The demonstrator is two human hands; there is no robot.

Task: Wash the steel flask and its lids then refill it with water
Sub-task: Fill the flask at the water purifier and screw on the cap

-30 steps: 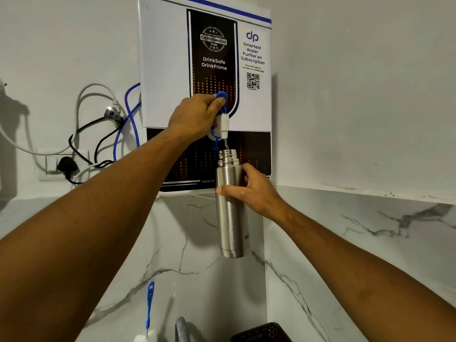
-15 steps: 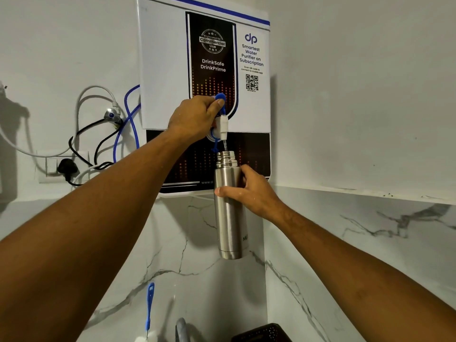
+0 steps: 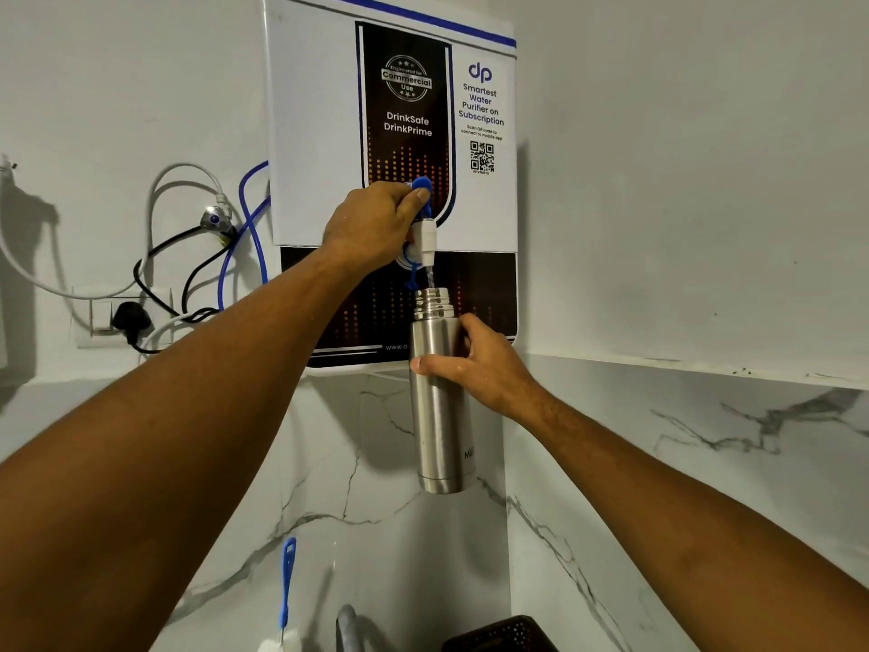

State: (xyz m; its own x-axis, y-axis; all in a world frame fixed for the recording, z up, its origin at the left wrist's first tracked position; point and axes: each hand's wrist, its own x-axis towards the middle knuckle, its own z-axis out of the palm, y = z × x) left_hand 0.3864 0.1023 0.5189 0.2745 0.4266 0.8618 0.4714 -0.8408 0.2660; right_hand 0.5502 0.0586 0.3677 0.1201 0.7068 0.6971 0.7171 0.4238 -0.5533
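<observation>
A tall steel flask (image 3: 437, 416) with no lid hangs upright in the air, its threaded mouth right under the white spout of the purifier tap (image 3: 427, 237). My right hand (image 3: 479, 369) grips the flask's upper body. My left hand (image 3: 371, 225) is closed on the blue tap lever, thumb pressing its top. A thin stream of water falls from the spout into the flask's mouth. The lids are not in sight.
The white and black wall-mounted water purifier (image 3: 319, 134) hangs in the corner. Cables, blue tubing and a plugged socket (image 3: 127, 317) lie to its left. Below are a blue-handled brush (image 3: 287, 590), a metal faucet top (image 3: 348, 623) and a black basket (image 3: 498, 635). A marble ledge (image 3: 705, 369) runs right.
The flask and both hands have held nearly still under the tap; water keeps running into the mouth. The view shifted very slightly.
</observation>
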